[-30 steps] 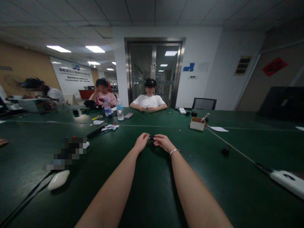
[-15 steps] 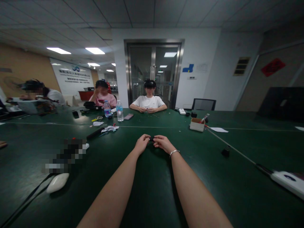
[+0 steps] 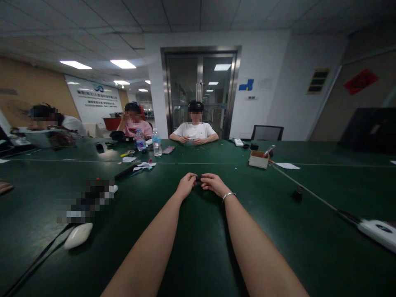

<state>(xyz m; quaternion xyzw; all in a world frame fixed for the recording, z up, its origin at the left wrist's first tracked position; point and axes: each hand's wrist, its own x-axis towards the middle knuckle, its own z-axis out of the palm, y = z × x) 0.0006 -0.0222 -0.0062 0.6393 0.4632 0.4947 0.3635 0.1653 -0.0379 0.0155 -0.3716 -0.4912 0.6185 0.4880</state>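
Note:
A small black object (image 3: 198, 178) is held between my two hands, just above the green table (image 3: 198, 247). My left hand (image 3: 186, 185) pinches its left end with the fingertips. From the other side, my right hand (image 3: 214, 184), with a silver bracelet (image 3: 229, 195) at the wrist, grips the right end between thumb and fingers. The object is too small to make out in detail.
Bottles (image 3: 156, 142), papers (image 3: 144, 166) and a white mouse (image 3: 78, 236) lie to the left. On the right are a small box (image 3: 258, 160), a black clip-like object (image 3: 297, 194) and a white power strip (image 3: 377, 231). Several people sit across the table.
The view has shifted slightly, so objects on the table appear a little displaced. Both hands keep hold of the black object. The hands of the person opposite have moved slightly apart.

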